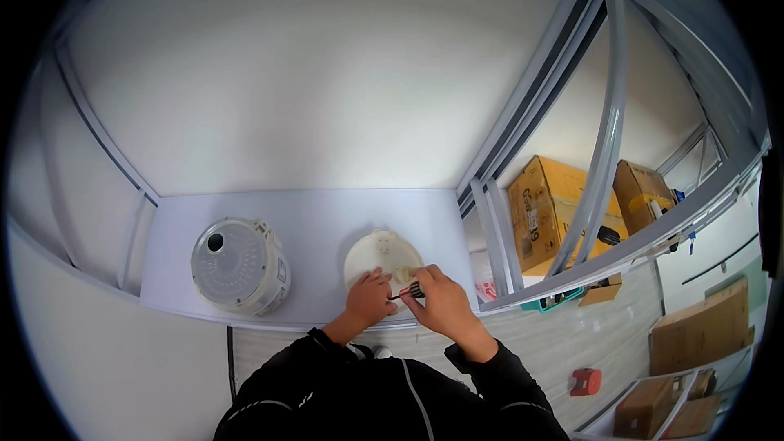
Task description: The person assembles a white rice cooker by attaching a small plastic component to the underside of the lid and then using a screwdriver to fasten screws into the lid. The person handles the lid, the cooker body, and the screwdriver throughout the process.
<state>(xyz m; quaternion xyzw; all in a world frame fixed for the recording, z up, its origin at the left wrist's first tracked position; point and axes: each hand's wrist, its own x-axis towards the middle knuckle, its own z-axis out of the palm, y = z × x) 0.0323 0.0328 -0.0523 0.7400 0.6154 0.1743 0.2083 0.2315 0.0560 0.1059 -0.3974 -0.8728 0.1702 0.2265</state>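
Observation:
A round cream plastic disc lies on the white tabletop in front of me, with small raised fittings near its far edge. My left hand rests over its near left part, fingers laid on the surface and slightly apart. From the right, my right hand is closed round a screwdriver with a dark, red-marked handle. The thin shaft points left, toward my left hand; I cannot tell what its tip touches. A small pale part sits on the disc beside my right fingers.
To the left stands a round white appliance body with a perforated grey top and a dark hole. Metal framing borders the right side of the table. Beyond it are cardboard boxes, a teal crate and a red stool.

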